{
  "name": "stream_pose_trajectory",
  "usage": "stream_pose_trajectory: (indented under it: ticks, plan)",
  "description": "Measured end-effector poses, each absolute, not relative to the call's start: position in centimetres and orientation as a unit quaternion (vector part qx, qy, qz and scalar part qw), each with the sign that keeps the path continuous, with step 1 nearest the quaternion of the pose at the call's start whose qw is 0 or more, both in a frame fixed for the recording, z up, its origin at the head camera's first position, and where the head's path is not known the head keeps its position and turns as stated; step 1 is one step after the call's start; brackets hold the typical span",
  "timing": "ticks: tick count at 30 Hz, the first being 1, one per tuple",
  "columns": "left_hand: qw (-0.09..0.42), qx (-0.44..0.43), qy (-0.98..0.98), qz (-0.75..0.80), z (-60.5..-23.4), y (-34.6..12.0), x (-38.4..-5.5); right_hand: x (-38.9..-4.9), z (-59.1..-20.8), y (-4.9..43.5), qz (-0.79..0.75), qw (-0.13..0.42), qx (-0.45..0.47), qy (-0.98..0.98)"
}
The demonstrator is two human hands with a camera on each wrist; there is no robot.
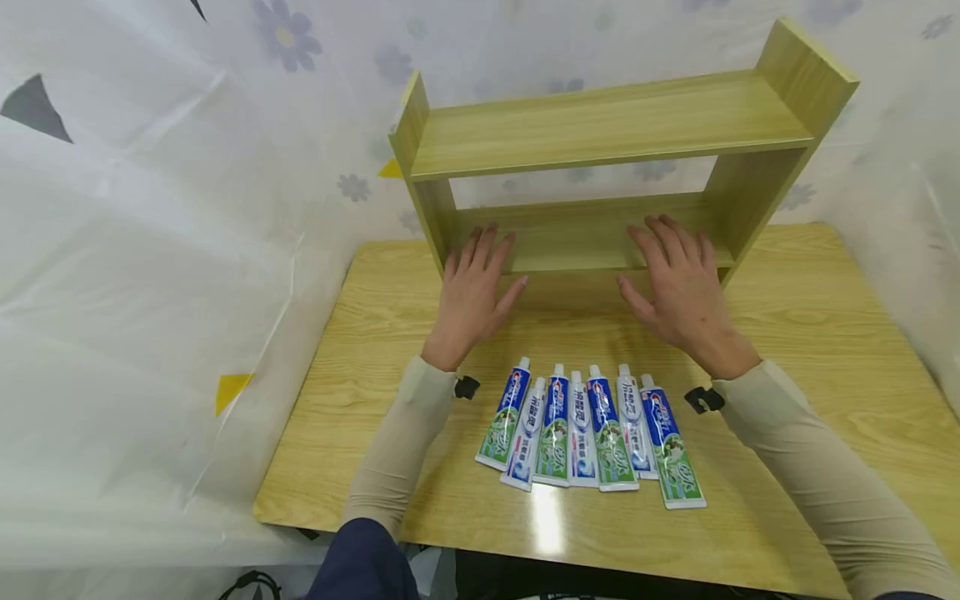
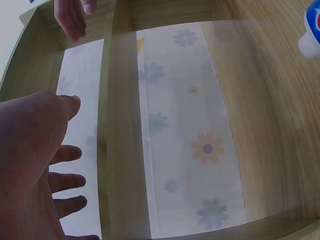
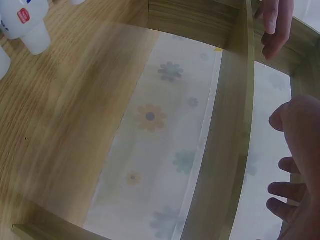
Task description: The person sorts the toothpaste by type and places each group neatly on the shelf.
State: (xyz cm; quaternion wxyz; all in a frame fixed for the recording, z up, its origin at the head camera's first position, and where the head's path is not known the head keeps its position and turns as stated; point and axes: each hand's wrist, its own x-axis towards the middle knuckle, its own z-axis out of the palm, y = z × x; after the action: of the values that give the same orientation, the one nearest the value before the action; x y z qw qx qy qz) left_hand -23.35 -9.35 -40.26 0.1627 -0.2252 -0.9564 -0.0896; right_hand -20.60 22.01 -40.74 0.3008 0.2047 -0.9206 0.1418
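A light wooden two-tier shelf (image 1: 607, 121) stands toward the back of the table. My left hand (image 1: 472, 292) reaches in front of the left part of its lower board (image 1: 573, 237), with straight, slightly spread fingers and nothing held. Toward the other end, my right hand (image 1: 682, 287) is posed much the same, palm down with fingers extended. The left wrist view shows the left hand (image 2: 30, 165) beside a shelf board (image 2: 117, 130); the right wrist view shows the right hand (image 3: 305, 155) likewise next to a board (image 3: 225, 135).
Several toothpaste tubes lie in a fanned row between my forearms, caps toward the shelf. Blue-and-green tubes (image 1: 555, 429) alternate with white-and-blue ones (image 1: 581, 433). The wooden table (image 1: 337, 400) ends at a front edge near my body. Flower-patterned sheeting (image 1: 480, 50) hangs behind.
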Motion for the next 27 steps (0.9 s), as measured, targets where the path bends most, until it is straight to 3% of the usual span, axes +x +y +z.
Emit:
stream_pose_trajectory:
  ticks: [18, 27]
  plan:
    - [0.173, -0.229, -0.954, -0.087, -40.5, -9.9, -23.1, -20.1, -41.1, 22.0, 0.164, 0.336, 0.207, -0.904]
    - [0.213, -0.232, -0.939, -0.134, -41.5, -11.1, -22.8, -19.3, -42.2, 22.5, 0.179, 0.332, 0.209, -0.902]
